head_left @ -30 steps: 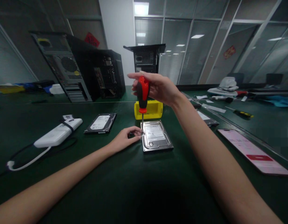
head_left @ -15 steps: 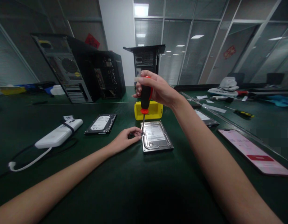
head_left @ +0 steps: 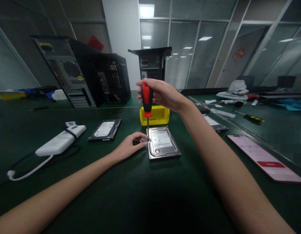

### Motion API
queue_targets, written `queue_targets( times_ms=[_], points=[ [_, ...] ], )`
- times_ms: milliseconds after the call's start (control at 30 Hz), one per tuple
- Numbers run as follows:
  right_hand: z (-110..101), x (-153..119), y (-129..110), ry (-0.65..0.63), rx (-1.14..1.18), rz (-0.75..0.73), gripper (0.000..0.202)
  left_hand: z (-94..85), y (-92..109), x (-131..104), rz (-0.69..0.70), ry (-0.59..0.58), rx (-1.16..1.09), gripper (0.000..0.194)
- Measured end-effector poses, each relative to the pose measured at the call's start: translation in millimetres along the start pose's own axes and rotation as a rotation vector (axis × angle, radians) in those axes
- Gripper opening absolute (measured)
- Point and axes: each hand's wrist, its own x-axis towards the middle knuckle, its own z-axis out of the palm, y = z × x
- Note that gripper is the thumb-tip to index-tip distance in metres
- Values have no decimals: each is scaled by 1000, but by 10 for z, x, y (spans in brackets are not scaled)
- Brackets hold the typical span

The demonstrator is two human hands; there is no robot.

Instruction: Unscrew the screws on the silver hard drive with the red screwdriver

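A silver hard drive (head_left: 162, 143) lies label up on the dark green table (head_left: 150, 195). My right hand (head_left: 160, 92) grips the red and black handle of a screwdriver (head_left: 147, 100) from above. The shaft points straight down, its tip at the drive's left edge. Beside that edge is my left hand (head_left: 133, 143), its fingertips pinched together close to the screwdriver tip; what they hold, if anything, is too small to make out. Just behind the drive stands a yellow open box (head_left: 155, 116). Another hard drive (head_left: 105, 129) rests to the left.
Computer cases (head_left: 79, 71) stand at the back left and a further one (head_left: 152, 63) at back centre. A white power strip (head_left: 60, 139) with cable lies left. On the right are a phone (head_left: 264, 157), a third drive (head_left: 215, 123) and a yellow-black screwdriver (head_left: 254, 118).
The screwdriver handle has tipped a little to the left and now stands more upright. My right hand's fingers have shifted around it. My left hand has hardly moved.
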Motion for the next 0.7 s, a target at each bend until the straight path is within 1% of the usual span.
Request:
queue_targets(
  times_ms=[133,267,367,500,700],
  points=[
    [-6,8,25,27,61,18,30,-2,2,-1,1,11,37,31],
    [35,7,23,38,97,-10,21,-5,-3,0,-9,1,47,32],
    [81,-6,-9,24,69,-24,25,-9,-26,8,-6,-7,52,34],
    [117,-14,-34,22,46,-3,31,-14,-50,13,-1,-18,38,35],
    [54,-7,12,54,35,4,31,-19,-18,1,-22,-15,25,36]
  ],
)
